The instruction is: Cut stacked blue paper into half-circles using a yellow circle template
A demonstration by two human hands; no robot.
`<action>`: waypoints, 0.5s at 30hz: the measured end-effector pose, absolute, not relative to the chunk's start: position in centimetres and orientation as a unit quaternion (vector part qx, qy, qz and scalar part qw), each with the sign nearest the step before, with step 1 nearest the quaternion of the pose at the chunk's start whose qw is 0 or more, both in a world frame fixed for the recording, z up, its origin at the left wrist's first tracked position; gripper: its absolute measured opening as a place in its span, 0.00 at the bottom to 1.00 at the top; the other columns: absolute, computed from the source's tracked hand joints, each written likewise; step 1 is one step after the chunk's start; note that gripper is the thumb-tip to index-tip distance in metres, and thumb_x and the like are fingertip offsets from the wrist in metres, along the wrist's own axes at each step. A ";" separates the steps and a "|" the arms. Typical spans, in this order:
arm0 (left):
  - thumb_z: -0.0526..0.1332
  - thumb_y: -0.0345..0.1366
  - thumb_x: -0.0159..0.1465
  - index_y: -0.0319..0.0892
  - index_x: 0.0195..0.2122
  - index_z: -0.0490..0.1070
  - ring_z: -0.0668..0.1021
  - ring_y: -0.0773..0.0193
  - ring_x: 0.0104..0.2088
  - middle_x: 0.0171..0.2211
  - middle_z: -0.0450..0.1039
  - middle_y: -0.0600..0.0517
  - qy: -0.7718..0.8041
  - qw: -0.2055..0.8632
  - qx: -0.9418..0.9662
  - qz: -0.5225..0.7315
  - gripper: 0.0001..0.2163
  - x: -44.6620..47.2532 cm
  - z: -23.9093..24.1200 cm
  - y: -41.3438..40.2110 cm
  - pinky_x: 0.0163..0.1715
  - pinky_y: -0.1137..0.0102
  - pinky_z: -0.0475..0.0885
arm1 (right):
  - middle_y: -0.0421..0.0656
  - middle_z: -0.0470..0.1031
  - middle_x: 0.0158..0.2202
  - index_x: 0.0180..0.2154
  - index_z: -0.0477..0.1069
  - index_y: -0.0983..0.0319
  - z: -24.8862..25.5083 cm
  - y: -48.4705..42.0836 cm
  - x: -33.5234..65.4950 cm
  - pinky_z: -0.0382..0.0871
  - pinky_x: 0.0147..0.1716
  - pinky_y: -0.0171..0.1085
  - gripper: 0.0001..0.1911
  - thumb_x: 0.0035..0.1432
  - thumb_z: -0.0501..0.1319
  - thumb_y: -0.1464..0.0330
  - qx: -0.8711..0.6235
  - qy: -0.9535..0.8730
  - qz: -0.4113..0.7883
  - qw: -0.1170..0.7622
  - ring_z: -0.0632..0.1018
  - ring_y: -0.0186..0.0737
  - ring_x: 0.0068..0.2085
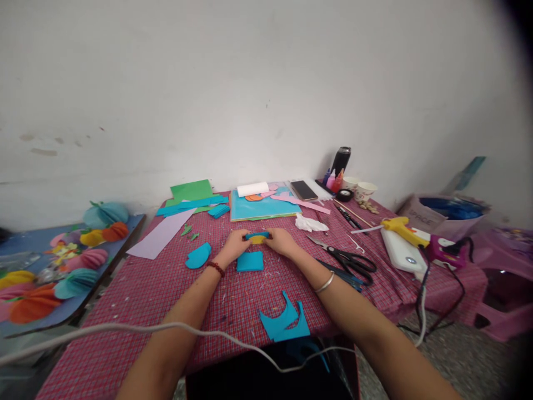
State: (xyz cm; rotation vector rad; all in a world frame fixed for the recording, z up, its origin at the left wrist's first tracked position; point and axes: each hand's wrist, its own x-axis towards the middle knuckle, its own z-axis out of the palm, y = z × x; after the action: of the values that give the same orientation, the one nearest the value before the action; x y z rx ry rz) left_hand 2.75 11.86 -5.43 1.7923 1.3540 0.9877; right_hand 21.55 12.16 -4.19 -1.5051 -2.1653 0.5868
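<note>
Between my two hands is a small blue and yellow paper piece point(258, 239). My left hand point(236, 245) has its fingers closed on the left end, and my right hand point(280, 243) pinches the right end. Just below them a blue paper rectangle point(250, 261) lies on the checked tablecloth point(166, 300). Rounded blue paper pieces point(199, 256) rest left of my left hand. Curved blue paper offcuts point(287, 321) are near the front edge. Black-handled scissors point(347, 260) lie to the right of my right hand.
A yellow glue gun point(402, 229) sits by a white device point(403, 253) on the right. A white cable point(225, 335) crosses in front of me. Stacked coloured sheets point(266, 210), a phone point(303, 190) and paper cups point(365, 191) stand behind. Paper ornaments point(87, 259) lie left.
</note>
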 end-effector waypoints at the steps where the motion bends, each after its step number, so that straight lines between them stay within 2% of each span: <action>1: 0.60 0.30 0.47 0.39 0.19 0.67 0.63 0.70 0.20 0.17 0.62 0.58 0.516 0.346 0.684 0.382 0.02 2.8 -5.3 11.8 0.19 0.75 0.54 | 0.46 0.77 0.34 0.33 0.74 0.63 -4.2 12.2 21.6 0.59 0.33 0.34 0.06 0.51 0.60 0.70 -0.542 -0.776 0.230 0.228 0.74 0.41 0.37; 5: 0.63 0.33 0.46 0.39 0.19 0.67 0.64 0.71 0.20 0.17 0.63 0.58 0.494 0.389 0.654 0.420 0.06 2.7 -4.1 11.5 0.20 0.75 0.56 | 0.41 0.74 0.28 0.28 0.72 0.64 -4.0 12.2 21.8 0.59 0.29 0.32 0.04 0.48 0.61 0.70 -0.515 -0.733 0.352 0.271 0.71 0.35 0.30; 9: 0.64 0.41 0.50 0.39 0.26 0.67 0.65 0.72 0.20 0.21 0.66 0.57 0.461 0.435 0.597 0.491 0.11 3.2 -2.2 10.8 0.21 0.75 0.59 | 0.36 0.67 0.19 0.26 0.69 0.64 -3.4 11.6 21.3 0.57 0.22 0.31 0.10 0.47 0.62 0.63 -0.454 -0.653 0.512 0.324 0.64 0.29 0.20; 12: 0.62 0.47 0.53 0.40 0.29 0.65 0.61 0.74 0.17 0.21 0.63 0.58 0.443 0.453 0.550 0.544 0.14 4.4 -1.2 9.9 0.18 0.75 0.56 | 0.35 0.64 0.18 0.26 0.66 0.64 -2.8 10.7 20.7 0.58 0.22 0.31 0.14 0.44 0.64 0.60 -0.407 -0.585 0.598 0.366 0.62 0.28 0.19; 15: 0.58 0.51 0.56 0.40 0.31 0.65 0.63 0.73 0.17 0.22 0.64 0.56 0.424 0.470 0.525 0.569 0.17 5.5 -0.9 8.9 0.17 0.75 0.57 | 0.35 0.64 0.18 0.25 0.66 0.63 -2.2 9.8 20.4 0.58 0.22 0.31 0.17 0.39 0.67 0.59 -0.368 -0.525 0.658 0.394 0.63 0.27 0.20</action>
State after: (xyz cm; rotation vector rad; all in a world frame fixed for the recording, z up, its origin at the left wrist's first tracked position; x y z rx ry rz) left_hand 5.51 8.90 -0.93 1.2875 1.0383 1.3955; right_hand 20.35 9.81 -2.16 -0.9328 -1.3327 1.6698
